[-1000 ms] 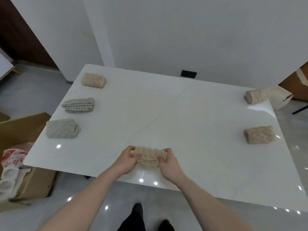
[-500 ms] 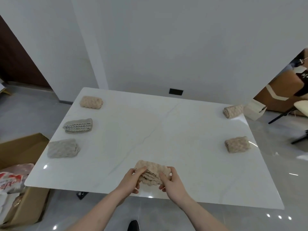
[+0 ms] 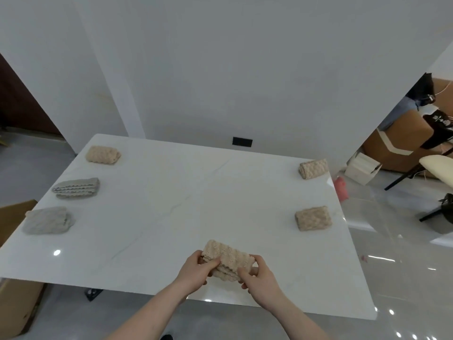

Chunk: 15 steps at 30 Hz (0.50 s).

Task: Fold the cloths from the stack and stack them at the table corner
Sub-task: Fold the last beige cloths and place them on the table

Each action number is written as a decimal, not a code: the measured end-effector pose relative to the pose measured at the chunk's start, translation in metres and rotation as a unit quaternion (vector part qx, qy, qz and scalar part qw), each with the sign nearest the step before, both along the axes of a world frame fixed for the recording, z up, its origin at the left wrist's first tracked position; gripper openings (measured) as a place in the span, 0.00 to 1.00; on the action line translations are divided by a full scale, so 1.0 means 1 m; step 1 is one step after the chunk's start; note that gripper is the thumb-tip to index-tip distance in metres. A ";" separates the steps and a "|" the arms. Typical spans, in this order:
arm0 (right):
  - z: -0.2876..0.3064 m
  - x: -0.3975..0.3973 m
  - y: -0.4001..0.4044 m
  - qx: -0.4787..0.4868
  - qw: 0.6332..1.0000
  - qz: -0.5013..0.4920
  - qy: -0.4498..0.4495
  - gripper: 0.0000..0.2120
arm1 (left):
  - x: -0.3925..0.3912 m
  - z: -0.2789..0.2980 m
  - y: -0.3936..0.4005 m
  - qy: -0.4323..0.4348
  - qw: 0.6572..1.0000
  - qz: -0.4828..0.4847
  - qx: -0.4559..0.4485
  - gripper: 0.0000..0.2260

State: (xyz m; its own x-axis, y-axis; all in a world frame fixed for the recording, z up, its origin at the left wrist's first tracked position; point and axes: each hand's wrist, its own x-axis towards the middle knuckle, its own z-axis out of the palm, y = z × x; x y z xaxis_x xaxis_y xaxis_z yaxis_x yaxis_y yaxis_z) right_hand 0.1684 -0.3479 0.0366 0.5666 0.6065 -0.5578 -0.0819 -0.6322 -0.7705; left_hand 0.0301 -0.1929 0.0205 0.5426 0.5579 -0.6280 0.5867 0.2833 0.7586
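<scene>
Fig. The person stood at the near edge of the white marble-patterned table [image 3: 196, 204], both hands closed on one beige cloth [image 3: 229, 258]. The cloth was a folded, waffle-textured bundle held just above the near edge, a little right of its middle. The left hand [image 3: 196, 272] pinched the bundle's left end, thumb on top and fingers beneath. The right hand [image 3: 261, 277] pinched the right end in the same way, with the layered edges turned toward the person.

Five other folded cloths lay singly on the table, well apart from each other. Along the left edge were a beige one [image 3: 103, 155] near the far left corner, a grey ribbed one [image 3: 77, 188] at mid-edge and a grey one [image 3: 47, 220] toward the near left corner. Along the right edge were a beige one [image 3: 313, 168] at the far right corner and another [image 3: 313, 218] at mid-edge. No cloth rested on another.

Handling, as judged: the cloth appeared light, soft and thick, and not fragile. Its layers would spring apart if released, so the sound hold would be across the full thickness at both short ends, or one hand clamped over the open edges. The textured pile should resist slipping on the glossy tabletop.
</scene>
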 end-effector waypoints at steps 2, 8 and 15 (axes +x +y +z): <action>-0.001 0.030 -0.028 -0.007 1.000 0.008 -0.015 0.14 | 0.026 0.004 -0.030 0.007 1.000 -0.006 -0.001 0.18; 0.002 0.100 -0.087 -0.018 0.999 0.033 -0.019 0.09 | 0.092 0.007 -0.096 0.060 0.997 -0.020 0.047 0.20; -0.003 0.142 -0.111 -0.005 0.998 0.038 -0.044 0.08 | 0.138 -0.004 -0.111 0.055 0.989 -0.068 0.122 0.04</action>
